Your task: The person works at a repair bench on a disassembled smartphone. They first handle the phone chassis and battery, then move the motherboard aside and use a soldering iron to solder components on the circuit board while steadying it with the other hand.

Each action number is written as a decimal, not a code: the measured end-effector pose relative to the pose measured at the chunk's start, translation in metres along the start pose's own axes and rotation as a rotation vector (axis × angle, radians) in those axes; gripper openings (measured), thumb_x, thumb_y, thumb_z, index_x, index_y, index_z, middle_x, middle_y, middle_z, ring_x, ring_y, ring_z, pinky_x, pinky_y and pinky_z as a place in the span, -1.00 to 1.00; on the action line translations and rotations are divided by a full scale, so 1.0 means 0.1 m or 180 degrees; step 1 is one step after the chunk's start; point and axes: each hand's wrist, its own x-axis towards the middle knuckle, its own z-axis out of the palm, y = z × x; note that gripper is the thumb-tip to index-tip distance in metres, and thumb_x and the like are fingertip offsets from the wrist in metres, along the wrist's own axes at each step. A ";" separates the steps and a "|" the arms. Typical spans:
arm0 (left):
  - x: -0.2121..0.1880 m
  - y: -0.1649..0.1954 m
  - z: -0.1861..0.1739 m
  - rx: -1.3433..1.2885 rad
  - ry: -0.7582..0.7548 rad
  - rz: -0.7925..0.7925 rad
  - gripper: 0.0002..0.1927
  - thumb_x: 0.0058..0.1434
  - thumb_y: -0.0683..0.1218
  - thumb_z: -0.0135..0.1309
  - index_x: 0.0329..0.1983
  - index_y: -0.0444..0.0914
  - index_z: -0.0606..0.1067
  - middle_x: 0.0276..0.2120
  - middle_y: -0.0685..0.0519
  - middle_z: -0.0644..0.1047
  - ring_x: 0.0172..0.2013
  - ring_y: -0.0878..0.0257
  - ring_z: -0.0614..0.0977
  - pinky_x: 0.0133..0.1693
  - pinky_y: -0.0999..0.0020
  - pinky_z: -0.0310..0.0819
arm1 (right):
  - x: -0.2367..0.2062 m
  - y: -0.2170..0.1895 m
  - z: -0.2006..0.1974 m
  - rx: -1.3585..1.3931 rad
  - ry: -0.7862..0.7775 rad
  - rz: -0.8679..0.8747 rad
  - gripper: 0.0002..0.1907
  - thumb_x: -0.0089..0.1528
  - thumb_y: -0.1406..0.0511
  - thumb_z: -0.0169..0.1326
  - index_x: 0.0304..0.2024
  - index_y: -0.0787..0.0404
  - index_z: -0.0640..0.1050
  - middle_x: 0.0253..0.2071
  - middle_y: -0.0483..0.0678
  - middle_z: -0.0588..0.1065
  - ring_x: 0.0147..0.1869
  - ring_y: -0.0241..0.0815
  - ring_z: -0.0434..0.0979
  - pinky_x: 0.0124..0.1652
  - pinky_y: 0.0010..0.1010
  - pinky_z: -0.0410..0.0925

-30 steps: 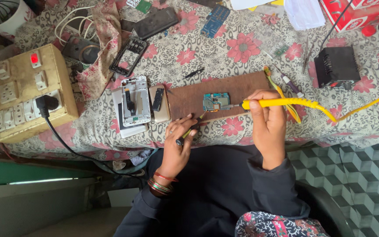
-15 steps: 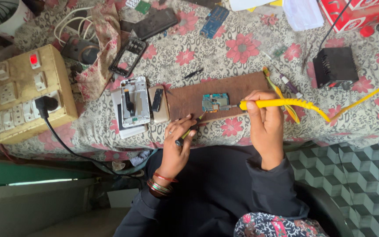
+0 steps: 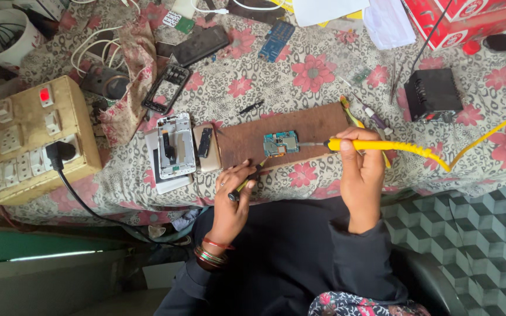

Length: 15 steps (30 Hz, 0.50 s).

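A small blue circuit board (image 3: pixel 281 142) lies on a brown wooden board (image 3: pixel 291 137) on the flowered tablecloth. My right hand (image 3: pixel 361 169) grips a yellow-handled soldering iron (image 3: pixel 376 144), its metal tip at the circuit board's right edge. My left hand (image 3: pixel 233 196) holds a thin dark tool (image 3: pixel 247 181) whose point reaches the circuit board's lower left corner. Bangles ring my left wrist.
A wooden switch box (image 3: pixel 33 137) with a black plug stands at the left. An opened white phone body (image 3: pixel 175 146) and a phone frame (image 3: pixel 166 88) lie left of the board. A black box (image 3: pixel 433 93) sits at the right, a red carton (image 3: pixel 467 20) behind it.
My right hand and the soldering iron have shifted slightly, keeping the tip at the circuit board. My left hand stays in place with its tool.
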 end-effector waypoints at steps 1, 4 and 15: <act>0.00 0.00 0.00 0.0010 -0.0007 0.0016 -0.77 0.34 -0.19 0.08 0.06 -0.27 0.54 0.07 -0.07 0.60 0.19 0.02 0.56 0.29 0.11 0.24 | -0.02 -0.01 0.02 -0.0023 -0.0035 -0.0024 -0.91 0.49 0.46 -0.06 0.05 0.31 0.37 0.05 0.01 0.41 0.10 -0.24 0.48 0.16 -0.40 0.43; -0.02 0.00 0.00 0.0037 -0.0043 -0.0006 -0.76 0.34 -0.19 0.08 0.06 -0.28 0.54 0.08 -0.09 0.60 0.19 0.01 0.55 0.30 0.09 0.21 | -0.09 -0.02 0.10 -0.0045 -0.0160 -0.0099 -0.90 0.48 0.47 -0.06 0.04 0.31 0.37 0.07 0.01 0.41 0.12 -0.22 0.49 0.16 -0.40 0.43; -0.02 -0.01 0.00 0.0097 -0.0063 0.0159 -0.76 0.37 -0.16 0.06 0.08 -0.28 0.52 0.05 -0.03 0.61 0.24 0.03 0.54 0.32 0.08 0.18 | -0.09 -0.13 0.20 -0.0644 -0.0430 -0.0373 -0.90 0.44 0.49 -0.03 0.01 0.31 0.39 0.06 0.05 0.42 0.11 -0.18 0.51 0.12 -0.39 0.46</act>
